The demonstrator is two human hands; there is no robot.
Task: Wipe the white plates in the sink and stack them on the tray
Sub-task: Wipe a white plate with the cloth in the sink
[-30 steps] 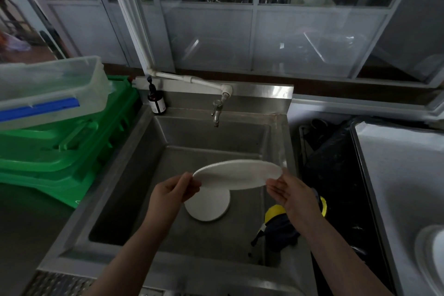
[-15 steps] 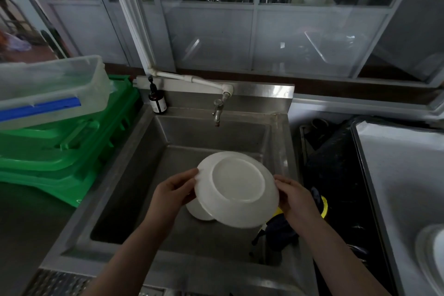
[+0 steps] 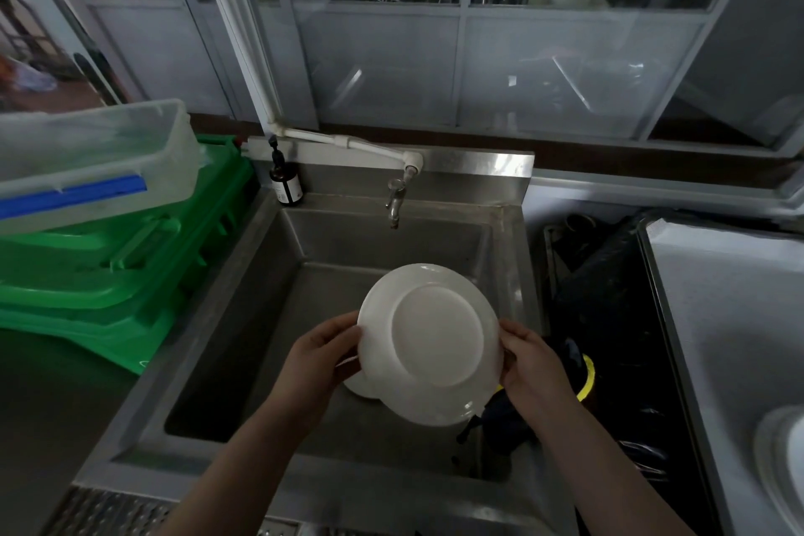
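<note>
Plate (image 3: 435, 344) held over sink (image 3: 243, 300), underside toward camera; left hand (image 3: 319, 357) and right hand (image 3: 533, 366) each grasp its rim. Second plate (image 3: 359, 388) lies below.

Plate (image 3: 435, 344) held over sink: plain white, no pattern, glossy underside. 2nd plate (image 3: 357, 385) under it, also white. Sink (image 3: 243, 318): dull grey steel w/ darker stains. Tap (image 3: 395, 200) silver; pipe (image 3: 348, 141) white. Bottle (image 3: 285, 183): dark brown, black pump, white label. Crates (image 3: 108, 274) at left: bright green. Tub (image 3: 87, 161) on top: clear/frosted w/ blue strip. Cloth (image 3: 513, 418) at sink's right edge: dark navy/black w/ yellow edge. Tray (image 3: 718, 318) at right: pale grey, dark rim.
</note>
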